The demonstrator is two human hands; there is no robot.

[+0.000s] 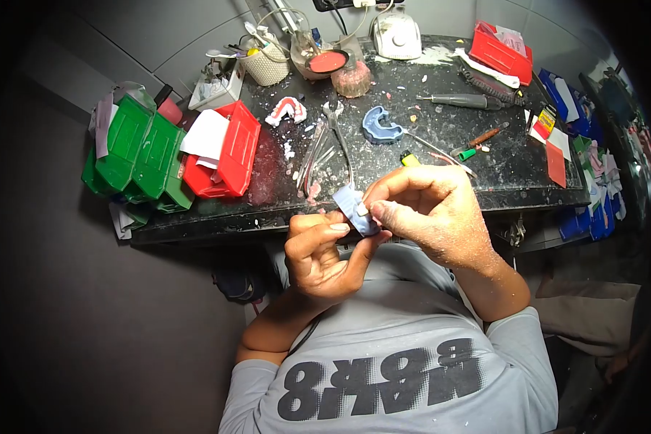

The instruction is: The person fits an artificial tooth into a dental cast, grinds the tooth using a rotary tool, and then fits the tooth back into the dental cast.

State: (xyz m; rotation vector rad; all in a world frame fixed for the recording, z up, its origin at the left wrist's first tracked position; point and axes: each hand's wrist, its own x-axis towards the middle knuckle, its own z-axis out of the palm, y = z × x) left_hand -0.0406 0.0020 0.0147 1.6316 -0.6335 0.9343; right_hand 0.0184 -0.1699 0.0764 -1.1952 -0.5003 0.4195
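Observation:
My left hand (324, 257) is closed on a small blue-grey dental model (347, 199), held tilted between thumb and fingers just in front of the bench edge. My right hand (430, 217), dusted with white powder, pinches a small white piece (362, 209) against the model's side. The fingers hide part of both. Beyond my hands, a blue horseshoe-shaped dental model (382, 127) lies on the bench. Metal pliers (340, 141) and several thin metal tools (315, 159) lie to its left.
The dark bench (275, 202) is strewn with debris. Red (239, 148) and green bins (148, 145) stand left. A pink-and-white denture piece (286, 111), a holder basket (266, 65) and a pink dish (327, 61) sit farther back. A grey handpiece (463, 100) and knife (484, 136) lie right.

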